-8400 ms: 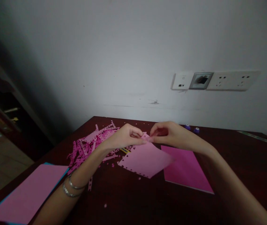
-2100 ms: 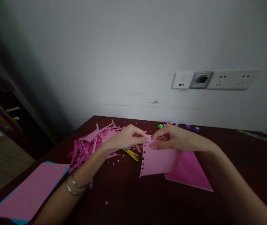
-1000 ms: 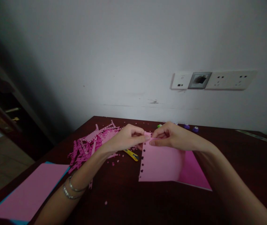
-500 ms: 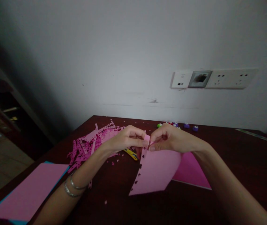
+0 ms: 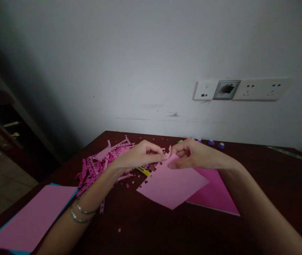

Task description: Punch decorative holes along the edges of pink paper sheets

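Note:
A light pink sheet of paper (image 5: pixel 176 184) hangs between both hands above the table, tilted, with a row of small punched holes along its left edge. My left hand (image 5: pixel 146 155) pinches the sheet's punched edge near the top. My right hand (image 5: pixel 190 154) pinches the same sheet just beside it, thumb on the face turned toward me. A narrow bit of the paper stands up between the fingertips. Behind the sheet lies a bright pink sheet (image 5: pixel 217 193) on the table. A yellow utility knife (image 5: pixel 143 171) shows partly under my left hand.
Punched pink paper strips (image 5: pixel 95 170) are heaped at the left back, with tiny cut-outs scattered around. A light pink sheet (image 5: pixel 36 216) lies on blue paper at the left front. Small purple craft punches (image 5: pixel 221 145) stand by the wall, below the sockets (image 5: pixel 259 89).
The held sheet has turned, its lower edge swinging up and to the left. A strip at its punched edge now bends away between the fingertips. Both hands stay close together.

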### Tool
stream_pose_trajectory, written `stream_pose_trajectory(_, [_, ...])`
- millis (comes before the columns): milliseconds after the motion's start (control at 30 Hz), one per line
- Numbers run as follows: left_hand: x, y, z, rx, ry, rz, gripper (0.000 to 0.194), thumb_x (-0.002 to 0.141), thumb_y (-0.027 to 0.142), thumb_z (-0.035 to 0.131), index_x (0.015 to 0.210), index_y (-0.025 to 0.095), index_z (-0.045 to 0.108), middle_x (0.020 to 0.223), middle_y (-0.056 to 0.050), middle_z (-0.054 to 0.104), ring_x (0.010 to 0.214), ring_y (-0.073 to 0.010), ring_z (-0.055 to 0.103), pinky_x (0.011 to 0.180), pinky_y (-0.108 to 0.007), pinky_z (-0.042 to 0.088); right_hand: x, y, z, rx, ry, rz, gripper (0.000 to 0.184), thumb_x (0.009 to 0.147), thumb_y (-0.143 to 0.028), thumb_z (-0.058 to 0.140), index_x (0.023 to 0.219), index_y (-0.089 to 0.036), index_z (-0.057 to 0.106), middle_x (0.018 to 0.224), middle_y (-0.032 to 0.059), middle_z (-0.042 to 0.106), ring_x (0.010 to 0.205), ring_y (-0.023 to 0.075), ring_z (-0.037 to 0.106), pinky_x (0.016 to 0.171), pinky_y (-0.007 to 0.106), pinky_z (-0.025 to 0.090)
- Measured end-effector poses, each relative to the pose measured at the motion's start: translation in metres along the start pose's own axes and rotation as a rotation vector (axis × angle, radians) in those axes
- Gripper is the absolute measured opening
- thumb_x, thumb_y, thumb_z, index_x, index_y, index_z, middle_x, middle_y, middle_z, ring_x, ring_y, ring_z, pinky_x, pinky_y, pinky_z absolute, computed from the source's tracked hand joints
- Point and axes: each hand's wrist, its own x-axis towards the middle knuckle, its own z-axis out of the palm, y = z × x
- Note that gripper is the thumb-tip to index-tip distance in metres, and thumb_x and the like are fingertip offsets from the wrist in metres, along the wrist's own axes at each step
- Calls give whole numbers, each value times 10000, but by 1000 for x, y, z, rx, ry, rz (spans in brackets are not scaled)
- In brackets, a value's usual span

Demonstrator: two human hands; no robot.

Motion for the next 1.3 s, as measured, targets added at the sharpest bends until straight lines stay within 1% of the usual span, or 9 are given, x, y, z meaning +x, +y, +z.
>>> stream_pose_trajectory(133, [2, -1, 2, -20, 54, 46, 201, 753, 313, 569, 660, 139, 606, 563, 32, 476, 530, -59, 400, 476, -194, 293, 2, 2, 1, -28, 12, 8, 270, 675, -424, 651, 655, -154, 646, 499, -63, 375, 460, 56, 272, 421, 209, 195])
stream_pose_trajectory(300, [3, -2, 1, -44, 76, 76, 215, 758, 315, 573, 642, 135, 590, 554, 38, 474, 517, -53, 401, 481, -192, 311, 2, 2, 2, 24, -17, 37, 265, 707, -406, 622, 693, -147, 676, 507, -45, 438, 464, 62, 337, 421, 200, 243])
stream_pose_trajectory(433, [1, -2, -3, -100, 75, 39, 248, 766, 354, 567, 660, 131, 581, 594, 12, 537, 534, -66, 476, 515, -203, 386, -2, 0, -1, 52, 2, 48, 266, 697, -399, 634, 743, -146, 702, 558, -18, 525, 488, 73, 412, 440, 199, 308])
stream_pose_trajectory(567, [-1, 0, -9, -128, 90, 18, 276, 760, 393, 573, 718, 122, 607, 680, -21, 584, 576, -82, 519, 553, -223, 436, -5, 1, -5, 102, 61, 112, 299, 683, -409, 645, 787, -135, 701, 642, 21, 595, 529, 96, 489, 450, 201, 354])
stream_pose_trajectory(700, [-2, -3, -12, -40, 81, -12, 298, 742, 419, 583, 767, 128, 639, 662, -21, 583, 564, -81, 503, 525, -210, 409, -5, 3, -6, 106, 102, 143, 285, 680, -393, 646, 785, -133, 695, 621, 22, 604, 512, 99, 503, 434, 197, 356])
stream_pose_trajectory(767, [-2, -4, -12, 25, 71, -3, 276, 727, 405, 600, 732, 133, 647, 620, -9, 567, 548, -74, 474, 513, -202, 379, -5, 3, -5, 118, 119, 153, 293, 679, -399, 643, 782, -129, 691, 600, 21, 600, 494, 97, 501, 416, 194, 346])
stream_pose_trajectory(833, [-1, -5, -11, 57, 94, 15, 261, 722, 393, 603, 691, 137, 641, 582, 5, 543, 530, -68, 443, 494, -198, 346, -5, 2, -4, 137, 132, 164, 305, 664, -403, 657, 792, -127, 685, 612, 26, 608, 496, 101, 510, 411, 193, 349])
stream_pose_trajectory(1000, [0, -5, -10, 33, 182, 26, 271, 719, 396, 598, 661, 132, 618, 584, 11, 529, 526, -67, 428, 488, -201, 323, -4, 2, -3, 246, 99, 144, 308, 627, -362, 697, 828, -130, 673, 712, 46, 647, 551, 117, 552, 458, 206, 406])
stream_pose_trajectory(1300, [5, -11, -10, -27, 179, -32, 261, 718, 388, 604, 692, 129, 622, 605, -3, 551, 527, -68, 449, 486, -201, 334, -5, 0, -4, 249, 108, 159, 276, 632, -340, 687, 811, -131, 673, 711, 52, 655, 551, 126, 562, 451, 210, 414])
